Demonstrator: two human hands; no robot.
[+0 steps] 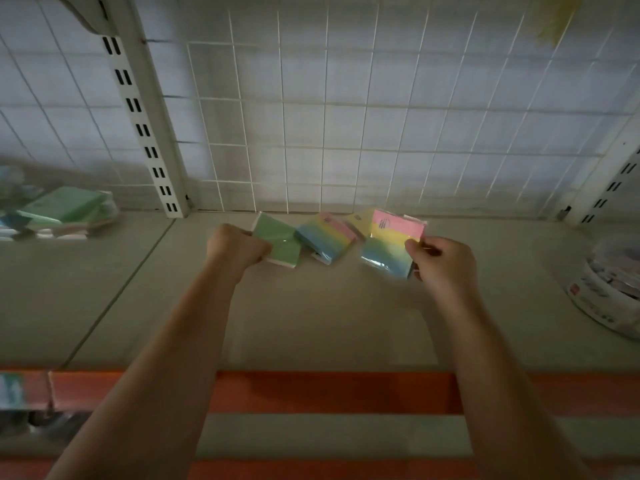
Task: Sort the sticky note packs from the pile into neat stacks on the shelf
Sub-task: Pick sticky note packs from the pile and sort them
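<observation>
Three sticky note packs are seen mid-shelf (346, 306): a green pack (281, 242) is gripped by the curled left hand (237, 249), a striped pack (323, 239) lies untouched between, and a pink-yellow-blue pack (391, 242) is pinched at its right edge by the right hand (441, 261). One pile of packs (59, 213) sits far left. One plastic tub (609, 289) stands far right.

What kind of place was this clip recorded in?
Probably a shop aisle, likely stationery. The shelf has a wire grid back panel, slotted uprights and an orange price strip, and wrapped sticky note packs lie on it.
</observation>
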